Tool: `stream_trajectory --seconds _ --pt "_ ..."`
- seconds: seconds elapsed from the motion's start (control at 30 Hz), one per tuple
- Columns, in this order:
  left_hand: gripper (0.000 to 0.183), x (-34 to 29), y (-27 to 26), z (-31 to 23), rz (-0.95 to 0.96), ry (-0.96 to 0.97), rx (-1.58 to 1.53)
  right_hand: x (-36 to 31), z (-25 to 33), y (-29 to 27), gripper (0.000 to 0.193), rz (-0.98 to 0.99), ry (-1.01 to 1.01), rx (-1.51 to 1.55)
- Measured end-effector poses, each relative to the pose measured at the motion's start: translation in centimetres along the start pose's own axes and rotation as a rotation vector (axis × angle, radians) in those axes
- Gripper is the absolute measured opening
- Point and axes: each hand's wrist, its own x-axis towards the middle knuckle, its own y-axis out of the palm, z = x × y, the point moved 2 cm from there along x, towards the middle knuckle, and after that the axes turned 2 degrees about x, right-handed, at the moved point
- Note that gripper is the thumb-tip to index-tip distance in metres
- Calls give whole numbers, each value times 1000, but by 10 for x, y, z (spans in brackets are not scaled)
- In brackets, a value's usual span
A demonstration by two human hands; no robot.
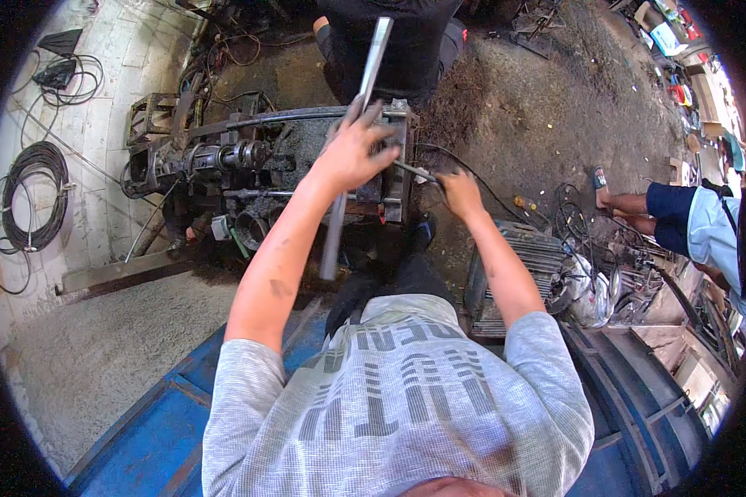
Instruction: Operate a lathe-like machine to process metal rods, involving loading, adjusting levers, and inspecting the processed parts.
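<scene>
A long metal bar (375, 56) slants across the near end of a greasy machine (240, 155); its lower half is smeared by motion. Over the middle of this bar lies my left hand (352, 156), blurred, with its fingers spread apart. Whether the palm touches the bar is hidden. To the right, my right hand (460, 192) is closed around a thin dark rod (414, 171), whose other end reaches the machine's end plate (396, 186).
Ahead, a person in dark clothes (389, 58) is low behind the machine. Another person in blue shorts (671, 211) is at the right. A ribbed motor housing (518, 265) stands beside my right arm. Black cable coils (37, 197) lie at the left, and blue metal frames (141, 447) are behind me.
</scene>
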Motion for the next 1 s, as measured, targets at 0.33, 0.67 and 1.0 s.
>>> stream_trajectory --seconds 0.33,0.67,1.0 --pt "61 -98 50 -12 -203 -173 -290 -88 -29 -47 20 217 289 341" --pt "32 -137 43 7 -379 -373 -919 -198 -24 -85 22 48 554 991" --pt "29 -122 -44 26 -678 -200 -1512 -125 137 -143 15 -117 358 1131"
